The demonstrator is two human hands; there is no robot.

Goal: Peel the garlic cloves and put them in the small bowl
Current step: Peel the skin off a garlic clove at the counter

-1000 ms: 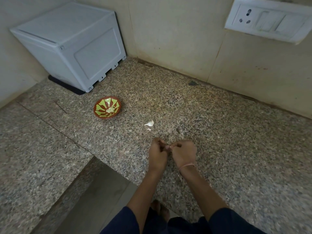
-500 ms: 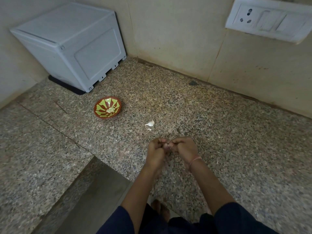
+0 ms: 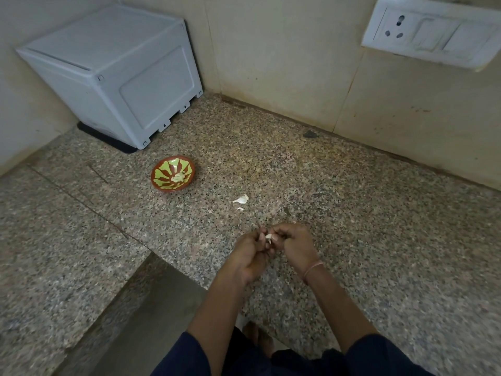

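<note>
So the small bowl sits at 10 o'clock from the hands, with a spare clove on the surface at 11. The left hand and right hand both pinch one garlic clove in curled fingers. I'd steady it with the left and nick the skin with the right thumbnail.

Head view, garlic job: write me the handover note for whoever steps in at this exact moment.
Grips: the left grip and the right grip both pinch one garlic clove between their fingertips, above the counter; peeling is under way.
Things: the small bowl stands further back to the left, with a few peeled cloves in it. A white garlic piece and a tiny scrap lie on the counter between bowl and grips; clove or skin, I cannot tell.
Done: some cloves are in the bowl.
Left: finish this clove, drop it in the bowl, check the loose piece.
</note>
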